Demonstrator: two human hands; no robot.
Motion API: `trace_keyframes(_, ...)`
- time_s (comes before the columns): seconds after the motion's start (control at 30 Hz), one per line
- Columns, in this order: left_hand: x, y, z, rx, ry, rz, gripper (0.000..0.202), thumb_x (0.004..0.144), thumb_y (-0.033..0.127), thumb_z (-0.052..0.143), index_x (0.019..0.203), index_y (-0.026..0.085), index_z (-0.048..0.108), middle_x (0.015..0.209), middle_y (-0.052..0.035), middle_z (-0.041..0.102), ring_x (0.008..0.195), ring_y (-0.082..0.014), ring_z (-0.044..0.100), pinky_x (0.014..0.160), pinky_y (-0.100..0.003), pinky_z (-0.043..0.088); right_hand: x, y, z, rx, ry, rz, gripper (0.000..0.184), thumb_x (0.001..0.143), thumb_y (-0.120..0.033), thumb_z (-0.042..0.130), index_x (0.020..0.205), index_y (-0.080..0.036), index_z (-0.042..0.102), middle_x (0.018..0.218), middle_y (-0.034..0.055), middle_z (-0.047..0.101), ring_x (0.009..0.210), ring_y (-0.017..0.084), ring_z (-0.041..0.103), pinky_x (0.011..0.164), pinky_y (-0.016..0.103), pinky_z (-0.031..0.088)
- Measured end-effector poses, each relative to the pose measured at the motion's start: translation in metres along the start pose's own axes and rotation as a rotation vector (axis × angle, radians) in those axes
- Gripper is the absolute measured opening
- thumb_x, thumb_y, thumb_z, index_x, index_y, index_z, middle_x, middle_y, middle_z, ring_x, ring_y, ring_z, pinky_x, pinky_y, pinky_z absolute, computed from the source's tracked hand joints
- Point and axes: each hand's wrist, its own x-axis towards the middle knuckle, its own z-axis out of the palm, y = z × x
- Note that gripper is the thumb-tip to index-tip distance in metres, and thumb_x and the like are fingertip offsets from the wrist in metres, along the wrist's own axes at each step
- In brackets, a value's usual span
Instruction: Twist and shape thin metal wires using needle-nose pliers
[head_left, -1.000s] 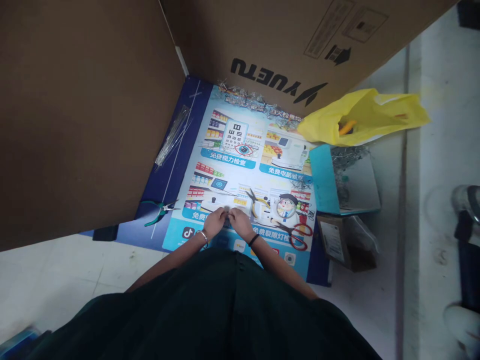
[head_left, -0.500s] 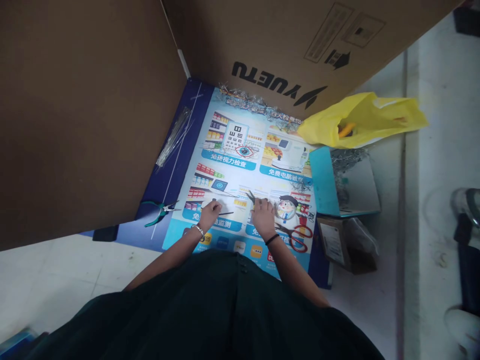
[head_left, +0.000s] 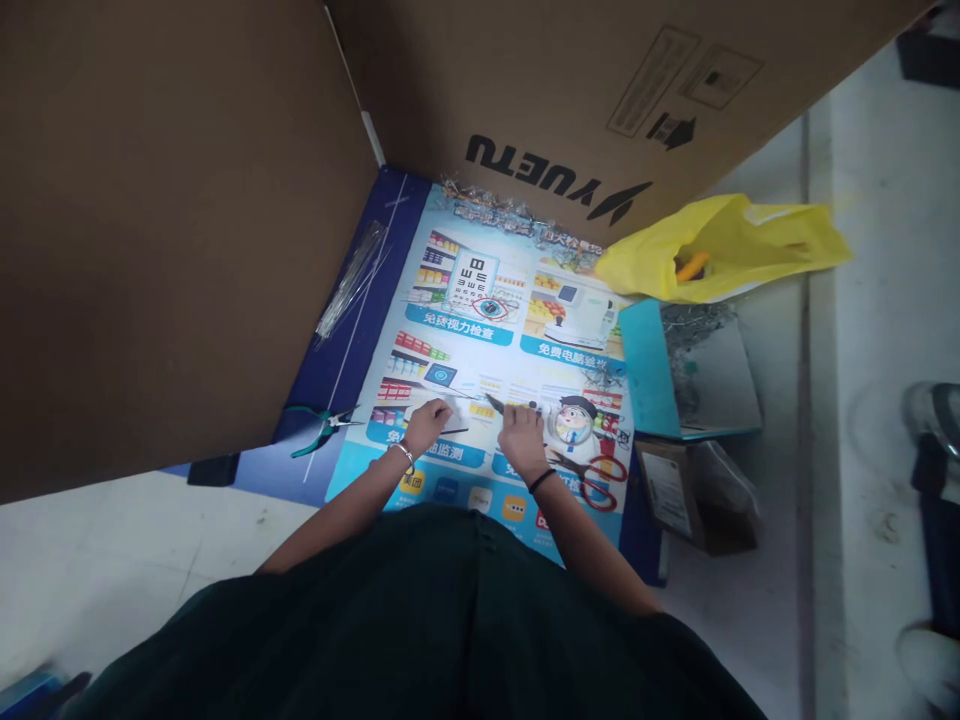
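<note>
Two bare hands were at work over one printed board (head_left: 409, 370), the landmark here. Nearest: one black object (head_left: 214, 470) at its near left corner, one small brown carton (head_left: 666, 490) off its near right side. One pair of red-handled scissors (head_left: 602, 480) lay on the board's near right part.

Left hand (head_left: 426, 425), one silver bracelet at the wrist, was over the board's near middle. Grip narrow, fingers curled in; could not tell whether it held anything. Right hand (head_left: 523, 440), one black band, was right of the board's middle, its grip closed on one pair of dark-tipped pliers (head_left: 494, 403), tips pointing to the board's left.

One pair of green-handled pliers (head_left: 327, 432) rested on the board's left margin. Off its right edge, one open blue box (head_left: 649, 370) with a wire tangle, uncountable. Farther: one bundle of thin wires (head_left: 352, 285) on the left margin; one yellow bag (head_left: 720, 245) at the far right corner; many wire bits (head_left: 517, 215) along the far edge. Two tall cardboard panels (head_left: 540, 70) stood at the board's left and far sides.
</note>
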Motion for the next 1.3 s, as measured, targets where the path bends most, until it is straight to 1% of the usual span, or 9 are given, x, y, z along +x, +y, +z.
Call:
trace_keyframes(0.2,0.002,0.003,-0.005,-0.004,-0.060,-0.013,0.028,0.089,0.031,0.051,0.109,0.013,0.055,0.103,-0.0072,0.060,0.086,-0.0164,0.060,0.074,-0.035,0.052,0.000,0.001,0.005,0.004,-0.009,-0.004,0.038,0.081,-0.014,0.043,0.118,-0.006,0.048,0.102,0.0175,0.051,0.094,0.028,0.043,0.078,0.043,0.033)
trace_keyframes(0.4,0.002,0.005,-0.005,0.088,-0.053,0.004,0.028,0.089,0.031,0.051,0.110,0.014,0.055,0.109,-0.0080,0.058,0.092,-0.0181,0.059,0.079,-0.038,0.051,0.006,0.001,0.006,0.016,-0.025,0.016,0.040,0.081,-0.015,0.043,0.118,-0.003,0.048,0.102,0.0180,0.052,0.094,0.029,0.044,0.077,0.042,0.034)
trace_keyframes(0.6,0.004,0.006,-0.003,0.165,-0.051,0.056,0.027,0.089,0.031,0.051,0.110,0.014,0.055,0.109,-0.0081,0.058,0.093,-0.0181,0.059,0.079,-0.038,0.051,0.010,0.006,0.005,0.037,-0.051,0.022,0.030,0.086,-0.019,0.042,0.112,-0.008,0.052,0.100,0.0154,0.054,0.095,0.027,0.045,0.080,0.040,0.033)
trace_keyframes(0.7,0.005,0.007,-0.003,0.206,-0.046,0.104,0.027,0.089,0.031,0.051,0.110,0.015,0.055,0.109,-0.0080,0.058,0.092,-0.0180,0.059,0.080,-0.038,0.051,0.005,0.005,0.005,0.044,-0.052,0.014,0.036,0.087,-0.027,0.046,0.119,-0.011,0.049,0.107,0.0155,0.053,0.100,0.028,0.043,0.083,0.041,0.032)
trace_keyframes(0.83,0.004,0.009,-0.004,0.266,-0.009,0.143,0.024,0.089,0.033,0.051,0.103,0.014,0.057,0.103,-0.0068,0.060,0.088,-0.0167,0.058,0.079,-0.037,0.050,-0.003,0.003,0.006,0.050,-0.051,0.017,0.045,0.088,-0.032,0.048,0.128,-0.012,0.044,0.114,0.0157,0.052,0.101,0.029,0.042,0.085,0.042,0.030)
trace_keyframes(0.97,0.006,0.011,-0.009,0.309,0.094,0.140,0.018,0.088,0.032,0.048,0.092,0.018,0.060,0.095,-0.0059,0.060,0.087,-0.0181,0.058,0.076,-0.030,0.045,-0.005,0.003,0.010,0.059,-0.049,0.029,0.046,0.088,-0.033,0.047,0.129,-0.013,0.044,0.116,0.0150,0.052,0.102,0.029,0.041,0.085,0.042,0.030)
trace_keyframes(1.1,0.015,0.011,-0.020,0.339,0.178,0.129,0.018,0.088,0.026,0.044,0.099,0.020,0.059,0.104,-0.0082,0.057,0.091,-0.0204,0.056,0.070,-0.027,0.042,-0.004,0.003,0.013,0.071,-0.043,0.051,0.045,0.088,-0.033,0.046,0.129,-0.013,0.045,0.117,0.0150,0.052,0.103,0.029,0.040,0.085,0.043,0.029)
trace_keyframes(1.2,0.023,0.008,-0.025,0.362,0.175,0.133,0.017,0.087,0.025,0.047,0.098,0.021,0.060,0.108,-0.0080,0.056,0.090,-0.0209,0.056,0.068,-0.027,0.040,-0.003,0.002,0.013,0.081,-0.034,0.064,0.044,0.088,-0.034,0.046,0.128,-0.014,0.046,0.116,0.0151,0.052,0.103,0.029,0.040,0.086,0.043,0.029)
trace_keyframes(1.3,0.028,0.005,-0.025,0.382,0.136,0.154,0.017,0.089,0.026,0.046,0.093,0.019,0.061,0.106,-0.0072,0.057,0.090,-0.0198,0.056,0.072,-0.029,0.042,-0.003,0.002,0.013,0.092,-0.027,0.071,0.044,0.088,-0.034,0.045,0.127,-0.014,0.047,0.116,0.0148,0.052,0.103,0.029,0.040,0.086,0.043,0.029)
